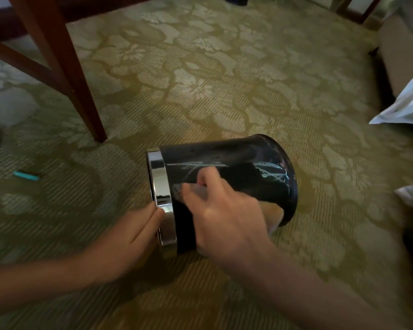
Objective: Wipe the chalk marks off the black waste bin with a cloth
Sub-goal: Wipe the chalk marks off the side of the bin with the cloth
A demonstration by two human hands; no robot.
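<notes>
On the patterned carpet (224, 91), the black waste bin (243, 153) lies sideways, chalk marks (272, 170) uppermost. The left hand (134, 232) braces its chrome rim (159, 177) with straight fingers; the right hand (227, 217), fingers curled, grasps a blurred cloth (273, 215) against the bin's wall.

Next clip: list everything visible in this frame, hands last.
waste bin: one, black with chrome rim, on its side on the carpet
chalk marks: several, pale, on the bin's upper side
cloth: one, tan, on the bin under the right hand
small stick: one, teal, on the carpet, left
furniture legs: reddish-brown wood, upper left
carpet: one, green-gold, floral
bedding: white, right edge
left hand: fingers against the chrome rim
right hand: holds the cloth against the bin
</notes>
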